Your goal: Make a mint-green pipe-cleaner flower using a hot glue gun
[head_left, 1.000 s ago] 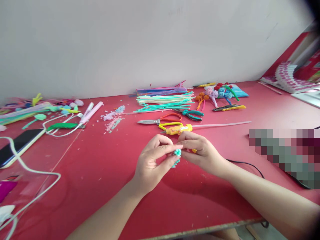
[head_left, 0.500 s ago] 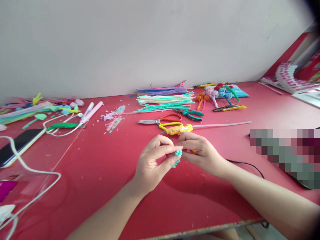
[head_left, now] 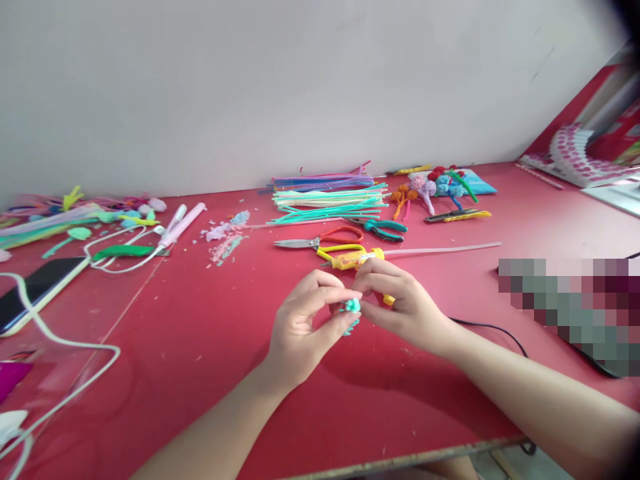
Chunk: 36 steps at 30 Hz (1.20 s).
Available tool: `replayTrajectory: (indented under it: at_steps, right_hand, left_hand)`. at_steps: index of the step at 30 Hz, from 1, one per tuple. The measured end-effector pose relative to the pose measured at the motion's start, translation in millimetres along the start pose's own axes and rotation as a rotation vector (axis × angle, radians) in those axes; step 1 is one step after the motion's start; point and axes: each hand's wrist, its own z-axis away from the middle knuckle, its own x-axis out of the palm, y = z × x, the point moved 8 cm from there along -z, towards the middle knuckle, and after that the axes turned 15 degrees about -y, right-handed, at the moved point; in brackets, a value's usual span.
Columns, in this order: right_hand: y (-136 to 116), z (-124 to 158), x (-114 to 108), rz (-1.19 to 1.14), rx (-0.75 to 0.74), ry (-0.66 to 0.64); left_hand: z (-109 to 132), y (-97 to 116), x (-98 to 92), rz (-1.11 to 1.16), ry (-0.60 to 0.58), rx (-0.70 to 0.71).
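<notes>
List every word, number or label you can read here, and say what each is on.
No text here can be read.
On the yellow glue gun: a small label, too blurred to read.
On the pink-and-white printed sheets at far right: pattern only, no legible words.
On the teal fuzzy piece pinched between the left hand and the right hand: no writing.

1. table [head_left: 175, 347]: red
2. pipe-cleaner piece [head_left: 353, 306] between the fingertips: teal
3. scissors [head_left: 320, 240]: red handles
4. glue gun [head_left: 357, 259]: yellow
5. pliers [head_left: 385, 229]: teal grips
6. phone [head_left: 35, 287]: black screen
7. cable [head_left: 60, 347]: white
</notes>
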Motion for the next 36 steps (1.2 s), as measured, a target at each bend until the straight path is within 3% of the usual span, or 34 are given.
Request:
replayTrajectory:
  at_steps: [36]
  right_hand:
    - [-1.0, -0.8, 3.0, 0.091, -0.051, -0.027]
  left_hand:
    - [-1.7, -5.2, 1.5, 0.062, -0.002, -0.024]
